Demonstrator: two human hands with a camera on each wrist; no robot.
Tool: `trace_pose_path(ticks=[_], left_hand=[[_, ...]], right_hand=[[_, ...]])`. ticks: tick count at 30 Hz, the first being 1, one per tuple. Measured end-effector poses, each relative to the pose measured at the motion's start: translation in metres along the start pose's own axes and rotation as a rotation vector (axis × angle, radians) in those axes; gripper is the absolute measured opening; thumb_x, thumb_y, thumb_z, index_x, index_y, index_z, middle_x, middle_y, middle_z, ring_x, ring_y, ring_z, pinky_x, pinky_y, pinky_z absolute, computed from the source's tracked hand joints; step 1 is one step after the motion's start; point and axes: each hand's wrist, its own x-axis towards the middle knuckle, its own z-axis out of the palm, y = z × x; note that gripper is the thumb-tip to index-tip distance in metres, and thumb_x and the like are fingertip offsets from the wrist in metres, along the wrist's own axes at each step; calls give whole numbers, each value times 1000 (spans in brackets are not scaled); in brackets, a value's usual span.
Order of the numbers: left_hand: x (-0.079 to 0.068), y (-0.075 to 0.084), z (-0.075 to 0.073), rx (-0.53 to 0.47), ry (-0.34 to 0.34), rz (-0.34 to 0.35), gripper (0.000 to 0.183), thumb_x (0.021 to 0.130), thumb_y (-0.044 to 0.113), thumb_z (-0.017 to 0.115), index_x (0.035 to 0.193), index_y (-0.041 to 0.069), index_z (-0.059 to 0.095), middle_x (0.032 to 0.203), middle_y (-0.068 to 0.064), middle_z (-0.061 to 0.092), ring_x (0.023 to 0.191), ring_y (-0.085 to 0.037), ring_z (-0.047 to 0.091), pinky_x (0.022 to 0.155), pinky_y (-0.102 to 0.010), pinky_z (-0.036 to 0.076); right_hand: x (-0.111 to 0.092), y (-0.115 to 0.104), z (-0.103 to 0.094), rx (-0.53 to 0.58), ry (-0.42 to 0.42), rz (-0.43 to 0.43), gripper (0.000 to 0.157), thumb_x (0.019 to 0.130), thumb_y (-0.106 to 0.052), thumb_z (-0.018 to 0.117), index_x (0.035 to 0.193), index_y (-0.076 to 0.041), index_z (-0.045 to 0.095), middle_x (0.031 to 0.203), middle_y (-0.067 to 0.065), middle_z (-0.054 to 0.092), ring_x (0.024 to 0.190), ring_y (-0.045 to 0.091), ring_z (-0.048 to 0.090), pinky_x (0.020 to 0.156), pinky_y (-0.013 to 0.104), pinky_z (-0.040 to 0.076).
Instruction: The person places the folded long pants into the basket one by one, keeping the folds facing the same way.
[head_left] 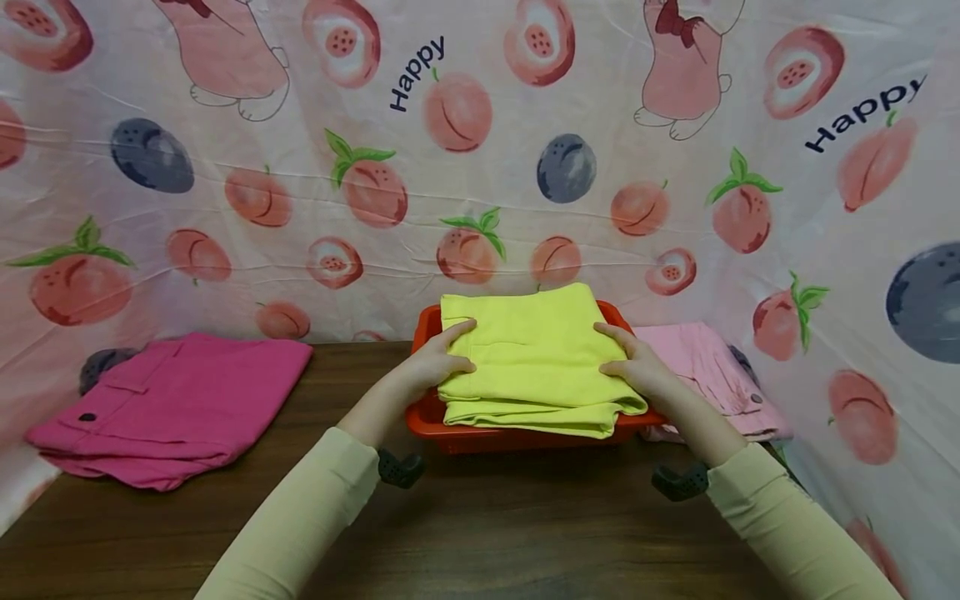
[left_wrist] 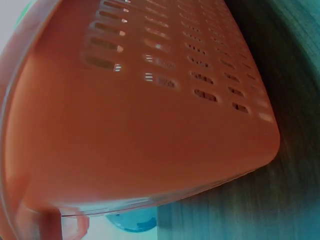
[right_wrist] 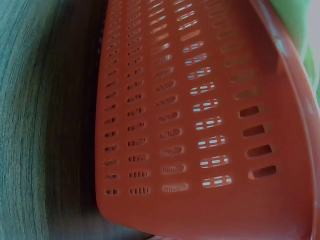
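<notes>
Folded yellow trousers (head_left: 532, 350) lie over the top of a red plastic basket (head_left: 525, 439), their front folds reaching across its front rim. My left hand (head_left: 435, 357) holds the left side of the stack, with finger and thumb tips on the cloth. On the opposite side, my right hand (head_left: 641, 362) holds the right edge the same way. The remaining fingers are hidden. Both wrist views face the basket's slotted walls, the left wall (left_wrist: 130, 130) and the right wall (right_wrist: 165, 120); a strip of yellow-green cloth (right_wrist: 295, 20) shows above the rim at right.
Folded dark pink trousers (head_left: 187, 400) with a button lie on the brown wooden table (head_left: 525, 525) at left. A pale pink folded garment (head_left: 705, 367) lies at right, partly behind the basket and right arm. A fruit-printed curtain (head_left: 480, 167) hangs behind and along the sides.
</notes>
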Motion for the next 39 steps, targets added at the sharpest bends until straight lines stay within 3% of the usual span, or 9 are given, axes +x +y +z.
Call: trace_pose_path(ticks=[3,11,24,31,34,39], left_hand=[[-1,0,0,25,-8,-10,78,85,-1,62,152,20,28,146,-11,32,103,-23,51,79,-29,47],[1,-1,1,124,-18,-23,79,85,2,63,153,19,26,153,-10,25,128,-25,34,100,-39,36],[0,3,8,217,-16,-82,77,87,-1,62,153,15,25,151,-13,27,128,-28,32,100,-41,37],[2,3,10,273,-15,-94,77,86,-1,62,153,14,25,153,-13,25,134,-28,26,108,-46,25],[4,1,12,334,-11,-80,78,84,-2,62,152,12,25,152,-14,27,132,-28,29,108,-45,25],[5,-3,19,450,-12,-91,82,82,-4,62,153,12,23,152,-14,30,118,-29,36,92,-38,35]], right_hand=[[1,1,1,-73,8,-2,68,88,0,56,150,-9,29,151,23,22,128,37,29,106,52,25],[0,1,4,-180,26,9,71,85,-7,63,148,-10,32,144,26,32,118,37,36,99,49,33],[3,3,6,-284,7,-3,68,83,-6,68,143,-5,37,141,27,36,124,39,35,106,56,25],[3,3,7,-405,-1,-3,65,83,-10,69,141,-5,38,139,28,40,123,41,39,105,57,25],[3,5,9,-467,-10,-22,65,83,-10,69,140,-4,39,138,27,42,120,40,42,104,56,28],[3,6,11,-547,-60,-1,67,85,-11,68,143,-6,35,137,28,43,116,39,45,103,56,30]])
